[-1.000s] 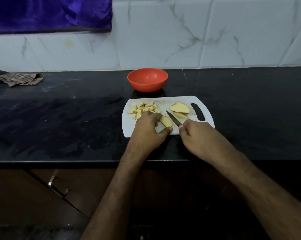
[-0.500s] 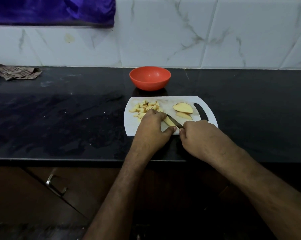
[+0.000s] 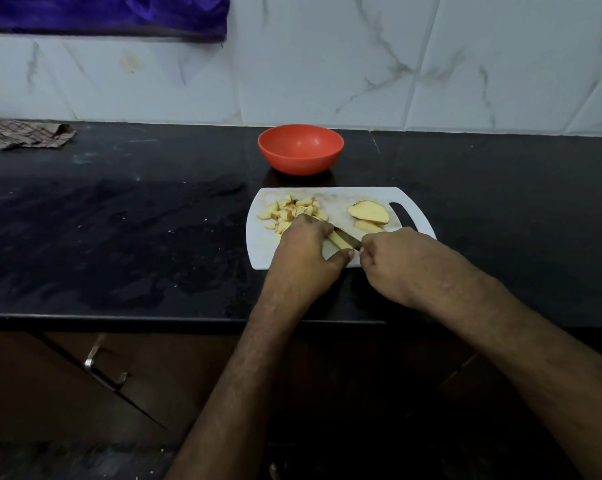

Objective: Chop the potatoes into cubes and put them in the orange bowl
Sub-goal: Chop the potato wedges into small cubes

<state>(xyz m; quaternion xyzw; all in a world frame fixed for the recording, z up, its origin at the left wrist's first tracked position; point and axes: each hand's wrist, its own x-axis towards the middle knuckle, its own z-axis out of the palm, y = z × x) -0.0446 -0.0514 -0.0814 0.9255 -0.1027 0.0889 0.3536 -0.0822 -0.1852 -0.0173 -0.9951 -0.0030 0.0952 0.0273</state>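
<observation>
Gripping the knife (image 3: pixel 348 238) in our right hand (image 3: pixel 396 261), we pin a potato slice (image 3: pixel 339 241) under our curled left hand (image 3: pixel 304 252), cubes (image 3: pixel 294 211) just beyond

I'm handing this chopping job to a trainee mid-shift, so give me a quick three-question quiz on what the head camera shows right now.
1. True or false: the orange bowl already has potato cubes in it.
2. Which hand holds the knife? A) left hand B) right hand C) neither
3. Fill in: the pile of cubes lies on the ____ side of the cutting board, while the uncut slices lie near its handle slot.

Key
1. False: the bowl looks empty and stands on the counter beyond the board.
2. B: the right hand grips the knife while the left holds down the piece being cut.
3. Left.
</observation>
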